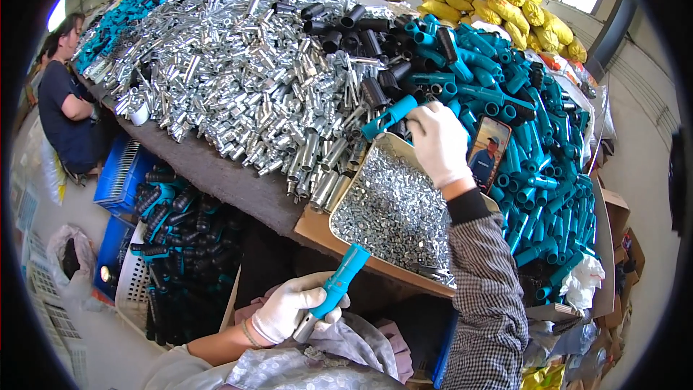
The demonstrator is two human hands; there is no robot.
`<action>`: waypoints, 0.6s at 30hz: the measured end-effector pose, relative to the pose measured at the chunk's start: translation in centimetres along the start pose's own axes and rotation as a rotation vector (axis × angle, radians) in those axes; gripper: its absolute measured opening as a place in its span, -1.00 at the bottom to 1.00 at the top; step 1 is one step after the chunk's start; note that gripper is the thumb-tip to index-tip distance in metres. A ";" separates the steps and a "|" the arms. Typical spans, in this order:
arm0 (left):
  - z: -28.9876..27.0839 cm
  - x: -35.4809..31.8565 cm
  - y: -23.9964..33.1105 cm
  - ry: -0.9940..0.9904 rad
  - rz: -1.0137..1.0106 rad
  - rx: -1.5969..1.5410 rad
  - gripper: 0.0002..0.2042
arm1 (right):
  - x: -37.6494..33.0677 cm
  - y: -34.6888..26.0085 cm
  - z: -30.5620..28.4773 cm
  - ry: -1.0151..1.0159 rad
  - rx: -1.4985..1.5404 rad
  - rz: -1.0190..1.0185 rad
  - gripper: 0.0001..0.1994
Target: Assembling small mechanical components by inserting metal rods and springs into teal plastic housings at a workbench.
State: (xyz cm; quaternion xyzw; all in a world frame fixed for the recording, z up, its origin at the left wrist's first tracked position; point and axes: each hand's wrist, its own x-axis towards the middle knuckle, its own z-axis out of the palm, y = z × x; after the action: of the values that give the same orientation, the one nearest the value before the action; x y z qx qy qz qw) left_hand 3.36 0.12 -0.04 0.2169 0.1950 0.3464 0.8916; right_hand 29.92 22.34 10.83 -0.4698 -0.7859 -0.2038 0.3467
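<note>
My left hand [289,308], in a white glove, grips an assembled piece [333,291]: a teal plastic handle with a silver metal tube sticking out at its lower end. It hovers over my lap, just below the table's edge. My right hand [437,141], also gloved, reaches up into the pile and holds a loose teal handle [388,117] by one end. Between the two hands lies a metal scoop tray [404,146] filled with small silver nuts [390,209].
A large heap of silver metal tubes [238,72] covers the table's left half, black handles [354,29] the middle, teal handles [527,144] the right. A phone [488,153] leans in the teal pile. Baskets of assembled pieces [173,245] stand at lower left. Another person [66,101] sits at far left. Yellow sacks [505,7] are stacked behind.
</note>
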 end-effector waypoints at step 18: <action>0.2 -1.1 1.4 0.145 0.141 0.214 -0.41 | -9.9 -11.8 -12.0 -0.503 0.495 0.349 -0.63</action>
State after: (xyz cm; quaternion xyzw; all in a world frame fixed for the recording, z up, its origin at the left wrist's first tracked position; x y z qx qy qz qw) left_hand 1.96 0.29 1.06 0.2983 0.2792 0.4000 0.8204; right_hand 26.98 3.07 11.76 -0.5338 -0.7799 0.1753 0.2757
